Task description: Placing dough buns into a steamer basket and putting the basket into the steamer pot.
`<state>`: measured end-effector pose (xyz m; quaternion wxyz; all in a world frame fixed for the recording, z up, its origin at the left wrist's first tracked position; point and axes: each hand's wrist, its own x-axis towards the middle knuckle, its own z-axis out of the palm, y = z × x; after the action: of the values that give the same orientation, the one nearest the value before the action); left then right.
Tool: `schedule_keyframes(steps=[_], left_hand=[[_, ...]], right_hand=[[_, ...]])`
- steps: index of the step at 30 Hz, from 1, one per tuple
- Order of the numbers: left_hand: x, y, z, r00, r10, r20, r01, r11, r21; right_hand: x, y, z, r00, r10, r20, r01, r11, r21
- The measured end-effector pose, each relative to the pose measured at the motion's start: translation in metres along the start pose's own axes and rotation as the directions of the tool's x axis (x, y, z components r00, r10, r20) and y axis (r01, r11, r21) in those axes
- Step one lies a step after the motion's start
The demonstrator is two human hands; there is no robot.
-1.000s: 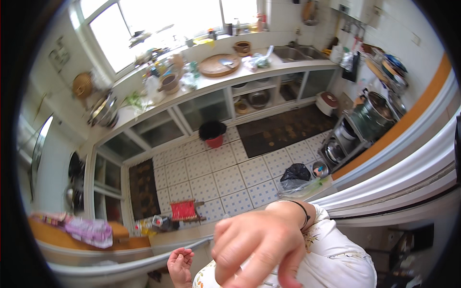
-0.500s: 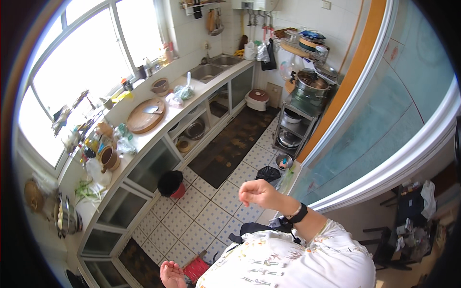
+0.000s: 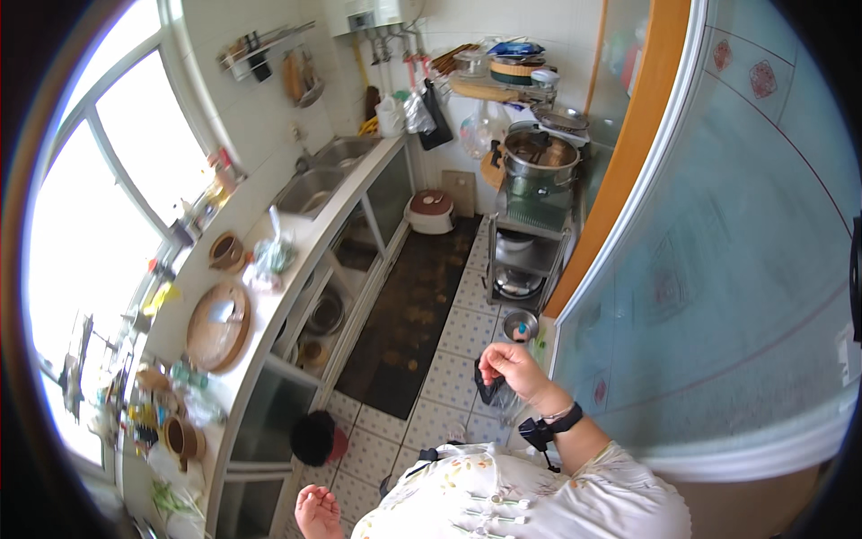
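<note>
My right hand (image 3: 514,366) is out in front of me, its fingers curled in and closed, with nothing visible in them. A black wrist strap (image 3: 564,420) sits on that forearm. In the picture, the hand overlaps a black bag (image 3: 488,382) standing low by the doorway; I see no grip on it. Just beyond is a small metal bowl (image 3: 520,325) on the floor. My left hand (image 3: 319,514) is at the lower edge, palm up, fingers loosely bent and apart, holding nothing. Nearest to it is a red bin with a black liner (image 3: 314,438).
Along the left runs a counter with a round cutting board (image 3: 206,346), a cleaver lying on it, a brown mug (image 3: 182,440) and a double sink (image 3: 310,193). A metal rack (image 3: 530,235) with a large pot (image 3: 539,154) stands right. A dark mat (image 3: 409,314) covers the floor; a glass door (image 3: 700,269) borders the right.
The view has turned right and moved forward into the kitchen. My right hand now appears over the black bag, fingers still curled. My left hand stays low, empty.
</note>
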<state>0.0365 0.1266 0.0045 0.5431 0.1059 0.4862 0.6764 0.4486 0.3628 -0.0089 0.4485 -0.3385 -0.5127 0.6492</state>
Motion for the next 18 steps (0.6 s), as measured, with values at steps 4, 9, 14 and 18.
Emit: schedule_keyframes(steps=[4,9,14,18], left_hand=[[0.099,0.042,0.075,0.999,-0.005,0.039,0.005,1.000,0.003],[0.231,0.063,0.170,0.991,-0.042,0.124,0.007,0.963,0.270],[0.387,0.051,0.243,0.939,-0.200,0.280,0.121,0.954,0.276],[0.529,0.035,0.300,0.877,-0.280,0.389,0.175,0.943,0.285]], right_hand=[[0.086,-0.006,-0.020,0.996,-0.065,-0.063,0.067,0.997,0.037],[0.160,-0.017,-0.069,0.990,-0.091,-0.111,0.095,0.995,0.025],[0.220,-0.033,-0.132,0.871,-0.133,-0.473,0.135,0.990,-0.031],[0.270,-0.055,-0.178,0.695,-0.188,-0.694,0.192,0.979,-0.073]])
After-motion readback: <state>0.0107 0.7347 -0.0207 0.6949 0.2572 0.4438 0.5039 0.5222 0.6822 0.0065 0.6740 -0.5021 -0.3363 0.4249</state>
